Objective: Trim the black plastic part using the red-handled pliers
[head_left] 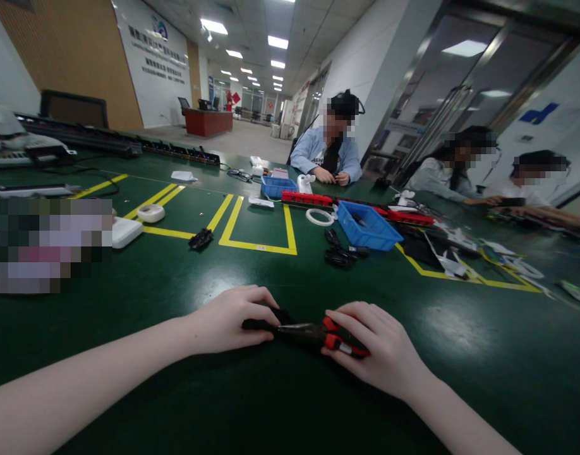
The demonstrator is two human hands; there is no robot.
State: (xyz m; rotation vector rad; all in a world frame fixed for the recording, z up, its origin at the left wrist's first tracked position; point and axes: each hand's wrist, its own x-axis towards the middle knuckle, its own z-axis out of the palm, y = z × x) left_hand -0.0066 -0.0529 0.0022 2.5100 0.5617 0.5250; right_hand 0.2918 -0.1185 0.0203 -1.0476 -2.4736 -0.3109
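Observation:
My right hand (373, 338) is closed round the red and black handles of a pair of pliers (309, 331), whose long narrow jaws point left. Between the fingers of my left hand (237, 319) is a small black piece (259, 325), too dark for its kind to show. The tips of the pliers meet this piece beside my left fingertips; whether the jaws are closed on it I cannot tell. Both hands are low over the dark green table (199, 404), close in front of me.
Beyond my hands are a black bundle (201, 239), a blue bin (366, 227) with black cables (340, 251) beside it, and a white tape roll (151, 213). Yellow tape (259, 246) marks the tabletop. Across the table sits a person (330, 145); other people work at the right.

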